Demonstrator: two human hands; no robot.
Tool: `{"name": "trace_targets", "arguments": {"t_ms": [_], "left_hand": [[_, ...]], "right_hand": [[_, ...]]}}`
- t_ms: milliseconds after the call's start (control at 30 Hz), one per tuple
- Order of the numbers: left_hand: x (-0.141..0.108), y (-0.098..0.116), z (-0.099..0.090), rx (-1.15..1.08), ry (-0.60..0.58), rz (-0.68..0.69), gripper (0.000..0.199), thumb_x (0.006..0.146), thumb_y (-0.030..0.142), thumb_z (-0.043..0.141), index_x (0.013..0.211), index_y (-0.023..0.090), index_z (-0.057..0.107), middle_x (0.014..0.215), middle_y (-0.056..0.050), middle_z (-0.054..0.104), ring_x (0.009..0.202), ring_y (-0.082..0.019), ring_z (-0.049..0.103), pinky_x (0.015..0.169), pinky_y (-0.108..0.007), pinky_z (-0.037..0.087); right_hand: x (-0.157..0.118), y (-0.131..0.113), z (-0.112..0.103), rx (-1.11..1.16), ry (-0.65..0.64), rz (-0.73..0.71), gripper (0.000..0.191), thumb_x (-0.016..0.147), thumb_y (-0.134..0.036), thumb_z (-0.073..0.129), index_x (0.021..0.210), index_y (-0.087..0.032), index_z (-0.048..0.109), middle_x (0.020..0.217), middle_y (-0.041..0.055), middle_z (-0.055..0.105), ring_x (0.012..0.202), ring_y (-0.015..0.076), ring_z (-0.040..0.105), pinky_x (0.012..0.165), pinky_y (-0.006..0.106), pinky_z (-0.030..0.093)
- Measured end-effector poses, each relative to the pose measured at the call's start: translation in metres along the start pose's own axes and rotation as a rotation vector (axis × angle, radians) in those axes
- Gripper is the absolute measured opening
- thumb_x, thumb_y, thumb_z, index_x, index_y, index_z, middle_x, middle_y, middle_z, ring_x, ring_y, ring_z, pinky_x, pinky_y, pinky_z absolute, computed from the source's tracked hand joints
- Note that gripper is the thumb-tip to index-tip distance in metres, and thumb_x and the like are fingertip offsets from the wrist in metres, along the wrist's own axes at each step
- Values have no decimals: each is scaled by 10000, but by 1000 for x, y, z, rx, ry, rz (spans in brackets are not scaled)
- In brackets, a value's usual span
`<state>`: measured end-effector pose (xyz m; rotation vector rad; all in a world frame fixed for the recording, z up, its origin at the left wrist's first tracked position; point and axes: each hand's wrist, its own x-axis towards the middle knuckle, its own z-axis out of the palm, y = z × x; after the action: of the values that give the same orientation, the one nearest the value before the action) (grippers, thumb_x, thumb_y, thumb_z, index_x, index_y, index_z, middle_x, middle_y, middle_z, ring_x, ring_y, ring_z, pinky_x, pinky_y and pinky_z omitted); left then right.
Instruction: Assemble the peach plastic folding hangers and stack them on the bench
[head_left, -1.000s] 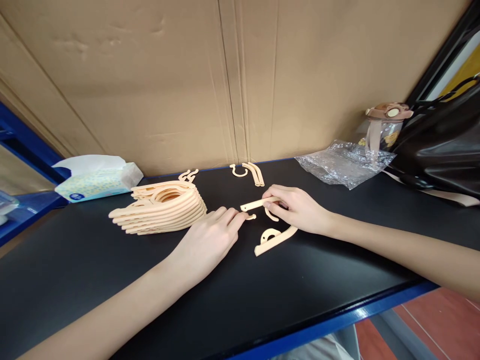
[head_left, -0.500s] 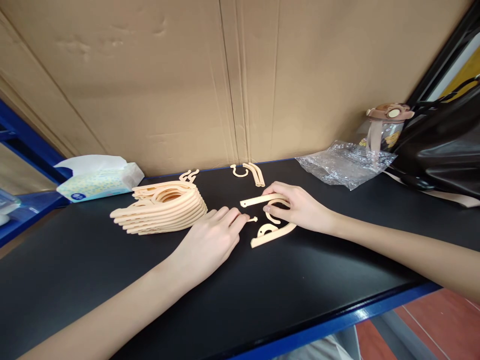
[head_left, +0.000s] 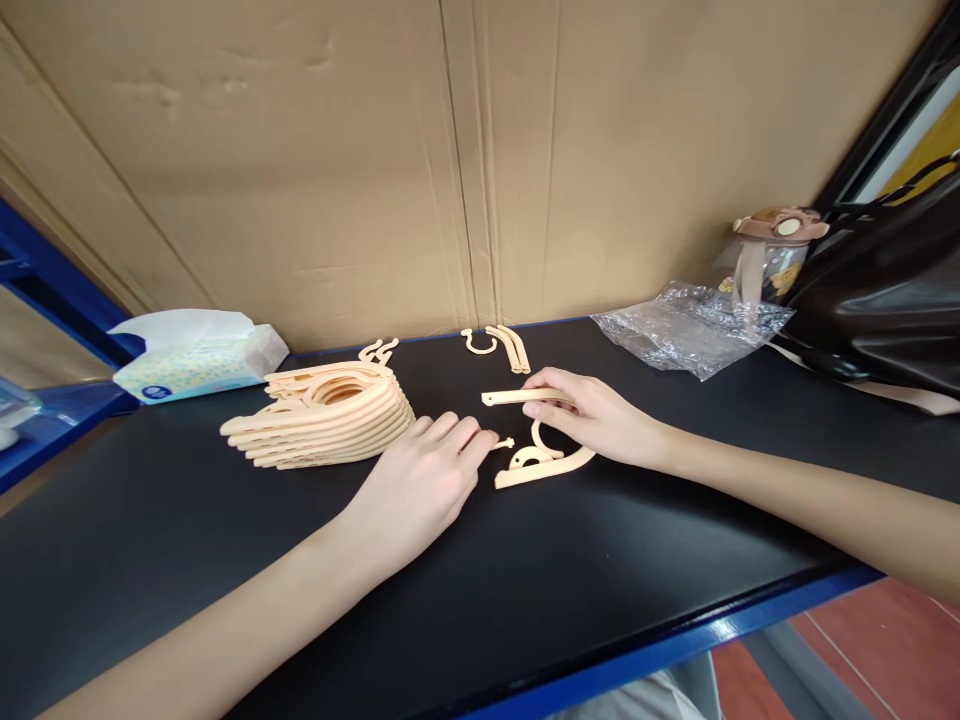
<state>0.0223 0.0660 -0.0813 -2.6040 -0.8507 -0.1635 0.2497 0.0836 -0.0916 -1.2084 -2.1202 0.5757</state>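
Observation:
My left hand (head_left: pixel 431 470) is closed on a small cream plastic piece (head_left: pixel 504 443), whose knobbed end sticks out past the fingertips; the rest is hidden. To its right, my right hand (head_left: pixel 585 410) pinches a flat cream hanger arm (head_left: pixel 510 397) with a hole near its left end. Below that hand a second hanger part (head_left: pixel 541 474) with a curved loop lies on the black table, its right end close to the wrist. A curved hook (head_left: pixel 541 438) shows between the two parts. A stack of cream hangers (head_left: pixel 330 425) lies left of my left hand.
Behind are loose hooks (head_left: pixel 379 350), another hook (head_left: pixel 480 345) and thin curved arms (head_left: pixel 511 350). A tissue pack (head_left: pixel 199 362) is at left. A crumpled plastic bag (head_left: pixel 690 330), a bottle (head_left: pixel 780 260) and a black bag (head_left: pixel 892 290) are at right.
The hanger arm in my right hand has turned and its front end now sits slightly higher. The lower hanger part has shifted a little left and up. My left hand has hardly moved.

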Motion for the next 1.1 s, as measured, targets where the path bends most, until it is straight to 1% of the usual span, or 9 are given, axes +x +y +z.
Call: {"name": "trace_targets", "arguments": {"t_ms": [67, 167, 333, 467, 600, 700, 867, 1000, 1100], "left_hand": [[-1, 0, 0, 27, 30, -11, 225, 900, 105, 425, 1021, 139, 612, 860, -42, 622, 802, -212, 561, 649, -326, 434], [-2, 0, 1, 35, 109, -57, 199, 917, 145, 430, 991, 156, 615, 839, -25, 621, 786, -194, 571, 578, -286, 399], [-3, -1, -2, -68, 214, -207, 213, 961, 254, 379, 1038, 191, 567, 902, 7, 616, 658, -122, 565, 422, -240, 268], [-3, -4, -9, -400, 179, -311, 239, 951, 302, 400, 1169, 239, 471, 859, 39, 580, 545, -86, 499, 452, -205, 321], [-2, -7, -9, -768, 76, -395, 365, 950, 322, 390, 1311, 324, 339, 842, 55, 529, 560, -86, 477, 548, -205, 393], [0, -7, -3, -916, 65, -398, 371, 955, 299, 364, 1323, 344, 365, 822, 46, 506, 600, -99, 463, 577, -216, 384], [1, -7, 4, -1046, 42, -355, 296, 956, 262, 338, 1086, 272, 603, 839, 14, 512, 729, -120, 492, 649, -234, 373], [2, -6, 2, -1079, 2, -401, 254, 954, 330, 348, 953, 245, 588, 820, 24, 515, 722, -118, 477, 630, -234, 363], [2, -4, 1, -1091, -33, -410, 174, 891, 380, 480, 845, 216, 518, 760, 44, 477, 625, -99, 416, 530, -215, 330]], "right_hand": [[1, 1, 0, -8, 23, 1, 217, 919, -362, 420, 931, -194, 556, 743, -12, 535, 605, 101, 458, 566, 230, 335], [1, 3, -1, -36, 31, 17, 115, 885, -267, 464, 905, -195, 552, 687, -33, 509, 573, 92, 433, 552, 223, 317], [1, 3, -1, -30, 17, 48, 84, 822, -221, 525, 905, -214, 522, 636, -66, 454, 554, 85, 390, 543, 219, 312], [0, 2, -1, 4, -4, 59, 152, 796, -243, 572, 924, -234, 489, 620, -83, 370, 551, 80, 346, 528, 215, 298], [-1, 1, -1, 33, -31, 67, 229, 795, -377, 612, 929, -241, 485, 643, -77, 370, 573, 85, 353, 528, 221, 297], [-1, 2, -1, 55, -43, 58, 306, 781, -478, 619, 924, -240, 490, 639, -76, 366, 566, 85, 338, 520, 223, 291], [0, 4, -1, 54, -48, 52, 320, 772, -475, 635, 928, -237, 488, 631, -80, 349, 542, 76, 325, 500, 214, 279], [0, 5, 0, 50, -43, 38, 313, 764, -457, 649, 919, -234, 492, 639, -77, 349, 551, 75, 338, 503, 210, 281], [1, 6, 1, 40, -39, 24, 311, 776, -476, 631, 912, -231, 497, 632, -76, 363, 555, 79, 339, 511, 213, 285]]}}
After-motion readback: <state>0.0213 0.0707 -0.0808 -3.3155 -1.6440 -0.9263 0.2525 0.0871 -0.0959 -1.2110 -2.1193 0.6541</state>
